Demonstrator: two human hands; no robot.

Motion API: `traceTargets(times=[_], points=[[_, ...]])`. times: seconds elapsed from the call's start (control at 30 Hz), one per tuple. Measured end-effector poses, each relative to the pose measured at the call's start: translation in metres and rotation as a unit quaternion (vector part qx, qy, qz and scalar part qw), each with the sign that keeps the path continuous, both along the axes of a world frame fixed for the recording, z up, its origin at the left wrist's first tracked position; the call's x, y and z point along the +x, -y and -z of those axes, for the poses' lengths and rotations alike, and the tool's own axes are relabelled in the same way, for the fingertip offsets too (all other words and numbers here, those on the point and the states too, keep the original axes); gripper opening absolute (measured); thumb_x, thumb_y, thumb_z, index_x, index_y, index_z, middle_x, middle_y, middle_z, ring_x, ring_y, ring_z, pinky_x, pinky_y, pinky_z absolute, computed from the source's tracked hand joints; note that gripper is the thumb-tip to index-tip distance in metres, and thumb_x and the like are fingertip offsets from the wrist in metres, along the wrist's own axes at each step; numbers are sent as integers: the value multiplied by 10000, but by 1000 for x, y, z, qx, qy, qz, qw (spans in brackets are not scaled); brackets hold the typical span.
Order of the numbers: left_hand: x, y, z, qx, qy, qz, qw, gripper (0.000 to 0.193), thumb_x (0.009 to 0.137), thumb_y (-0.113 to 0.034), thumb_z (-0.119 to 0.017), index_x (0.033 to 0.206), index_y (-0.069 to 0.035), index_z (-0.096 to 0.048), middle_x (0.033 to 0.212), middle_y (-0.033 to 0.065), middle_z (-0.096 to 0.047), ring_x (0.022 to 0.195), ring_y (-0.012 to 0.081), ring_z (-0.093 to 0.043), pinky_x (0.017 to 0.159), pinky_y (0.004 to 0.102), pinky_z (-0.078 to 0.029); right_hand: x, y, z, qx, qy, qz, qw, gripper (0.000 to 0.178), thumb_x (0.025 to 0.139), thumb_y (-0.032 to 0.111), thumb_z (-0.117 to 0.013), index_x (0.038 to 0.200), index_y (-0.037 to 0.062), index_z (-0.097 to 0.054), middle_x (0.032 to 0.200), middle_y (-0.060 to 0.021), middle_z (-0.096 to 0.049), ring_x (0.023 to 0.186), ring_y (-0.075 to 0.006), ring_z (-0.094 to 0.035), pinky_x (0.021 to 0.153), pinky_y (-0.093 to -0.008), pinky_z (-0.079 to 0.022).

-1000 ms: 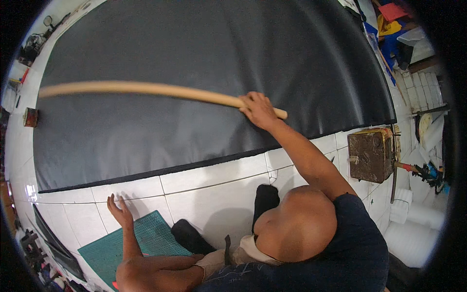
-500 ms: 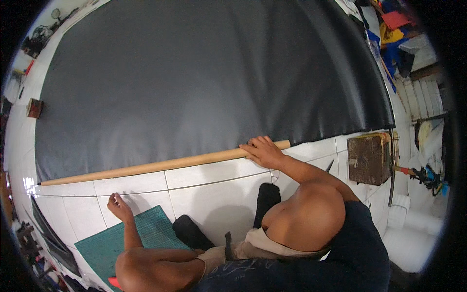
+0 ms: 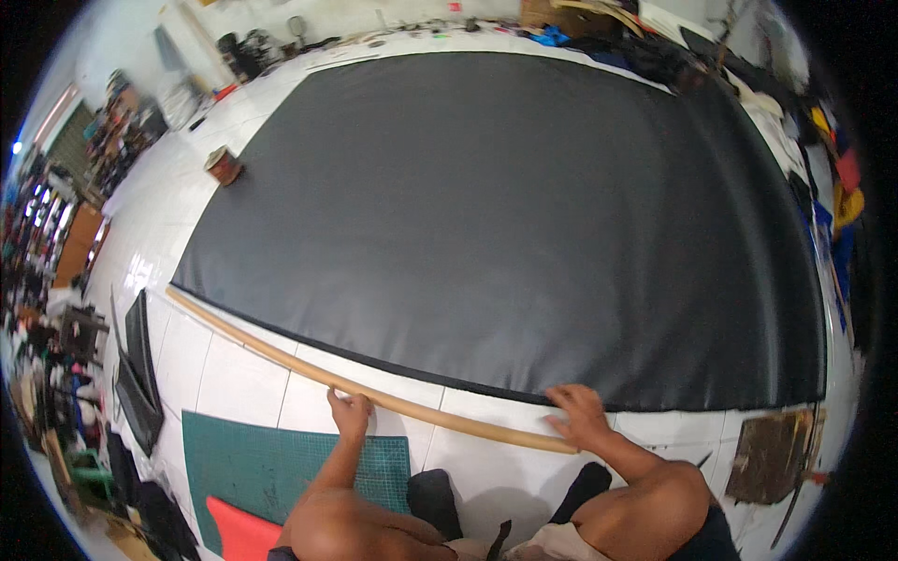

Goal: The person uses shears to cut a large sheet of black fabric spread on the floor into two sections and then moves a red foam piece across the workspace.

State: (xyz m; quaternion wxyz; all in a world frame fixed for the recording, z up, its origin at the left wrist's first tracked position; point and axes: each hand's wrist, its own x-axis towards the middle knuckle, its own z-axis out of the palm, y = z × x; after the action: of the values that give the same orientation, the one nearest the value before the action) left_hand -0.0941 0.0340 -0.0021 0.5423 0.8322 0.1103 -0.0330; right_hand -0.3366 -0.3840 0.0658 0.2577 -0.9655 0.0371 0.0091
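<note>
A big black sheet of smooth, leather-like material (image 3: 486, 224) lies spread on the floor. Along its near edge runs a long light-brown tube (image 3: 430, 414), now on the tiles and apart from the edge. My left hand (image 3: 350, 413) is at the tube's near side, its fingers curled against it left of the middle. My right hand (image 3: 582, 416) reaches over the tube's right end, fingers apart, the tips touching the near edge of the black sheet. It does not grip the tube.
A green cutting mat (image 3: 253, 458) lies at my left, a red piece (image 3: 241, 528) on it. Brown blocks stand by the sheet, one at the left edge (image 3: 223, 165) and a larger one at the near right (image 3: 769, 456). A folded black piece (image 3: 140, 383) lies far left. Clutter lines the walls.
The tube has come off the sheet's edge toward me. My right hand has let go of it and moved to the sheet's edge; my left hand has reached the tube. The view has tilted up.
</note>
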Motion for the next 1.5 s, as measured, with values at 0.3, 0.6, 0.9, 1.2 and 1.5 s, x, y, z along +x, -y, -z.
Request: traceTargets(times=[0.3,0.6,0.9,1.2,1.5], points=[[1,42,-42,294,-82,41,951,923,752,-379,-773,1470,-60,-290,1290,299,-332,1073,458,-552,952,457,-478,-82,59,39,-124,-105,126,979,631,943,361,-561,1446,22,-387,1542,-226,-249,1437,-399,-196,1138,-557,-169],[34,-11,-30,295,-74,-58,951,880,750,-346,-764,1457,-66,-321,1271,242,-386,1126,413,-519,960,449,-477,-101,64,47,-92,-47,158,982,387,854,103,-670,1228,17,-617,1417,-210,-449,1318,-406,-404,1073,-523,-322],[70,25,-28,330,104,129,930,683,853,-388,-687,1375,-14,-455,1410,286,-385,1332,424,-346,1103,488,-305,-107,75,43,-71,-27,156,985,406,856,90,-669,1251,32,-595,1373,-191,-505,1287,-364,-458,1076,-479,-344],[61,45,2,409,109,277,863,610,897,-389,-644,1402,-87,-485,1459,288,-363,1376,443,-303,1133,491,-268,-112,107,25,-124,-115,141,975,606,854,246,-622,1422,128,-446,1487,-145,-387,1367,-354,-357,1111,-528,-275],[73,123,-72,388,177,525,736,520,862,-322,-686,1318,-109,-556,1401,199,-457,1304,403,-417,1069,482,-365,-130,134,46,-144,3,400,905,380,900,189,-573,1266,89,-585,1327,-189,-516,1231,-368,-494,1042,-459,-390]])
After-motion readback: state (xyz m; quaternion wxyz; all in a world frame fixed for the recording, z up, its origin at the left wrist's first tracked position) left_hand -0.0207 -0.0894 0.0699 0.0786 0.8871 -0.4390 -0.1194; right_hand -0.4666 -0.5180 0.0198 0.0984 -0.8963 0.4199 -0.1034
